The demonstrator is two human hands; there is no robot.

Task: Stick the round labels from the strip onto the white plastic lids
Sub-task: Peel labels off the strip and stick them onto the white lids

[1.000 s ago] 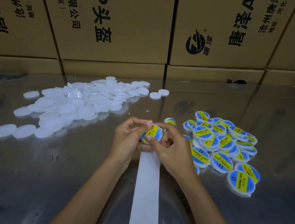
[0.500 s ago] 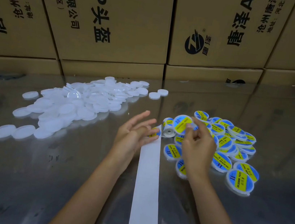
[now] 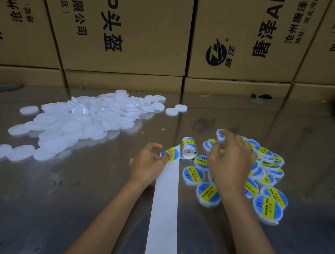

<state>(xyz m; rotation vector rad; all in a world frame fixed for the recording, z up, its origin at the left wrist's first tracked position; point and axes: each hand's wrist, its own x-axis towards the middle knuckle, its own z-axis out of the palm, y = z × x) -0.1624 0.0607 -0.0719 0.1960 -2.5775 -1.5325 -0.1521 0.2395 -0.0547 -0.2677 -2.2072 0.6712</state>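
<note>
While left hand (image 3: 148, 163) pinches round glossy label (image 3: 170, 154) on paper strip (image 3: 164, 212), right hand (image 3: 230, 165) spread over labelled lids (image 3: 268, 207).

At frame centre the left hand (image 3: 148, 163) pinches a round blue-and-yellow label (image 3: 171, 154) on the white backing strip (image 3: 165, 212); the right hand (image 3: 230, 163) hovers, fingers loosely curled, over labelled white plastic lids (image 3: 267, 207) on the steel counter (image 3: 43, 206).
</note>
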